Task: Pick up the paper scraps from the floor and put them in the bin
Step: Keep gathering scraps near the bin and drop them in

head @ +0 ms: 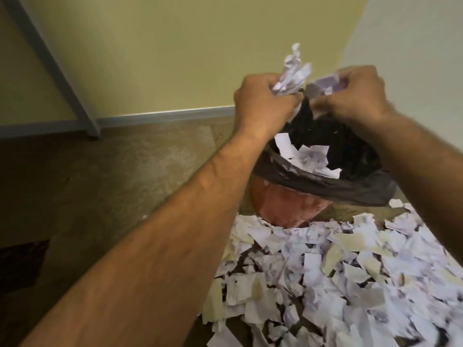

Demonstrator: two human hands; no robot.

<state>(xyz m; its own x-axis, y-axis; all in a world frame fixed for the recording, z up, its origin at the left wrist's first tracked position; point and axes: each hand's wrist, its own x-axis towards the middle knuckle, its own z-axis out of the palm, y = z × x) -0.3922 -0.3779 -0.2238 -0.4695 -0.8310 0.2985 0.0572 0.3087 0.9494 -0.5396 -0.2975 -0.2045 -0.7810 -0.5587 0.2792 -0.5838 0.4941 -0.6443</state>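
Observation:
A red bin (280,209) lined with a black bag (325,189) stands on the floor ahead, with several white scraps (308,156) inside. My left hand (260,101) is above the bin's far side, shut on a crumpled bunch of paper scraps (293,71) that sticks up out of the fist. My right hand (355,96) is close beside it over the bin, shut on a smaller wad of scraps (325,83). A thick heap of torn paper scraps (325,284) covers the floor in front of the bin.
A yellow wall (175,58) with a grey skirting board (162,116) runs behind the bin. A grey metal frame leg (62,78) slants down to the floor at the left. Brown carpet (112,184) lies to the left of the heap.

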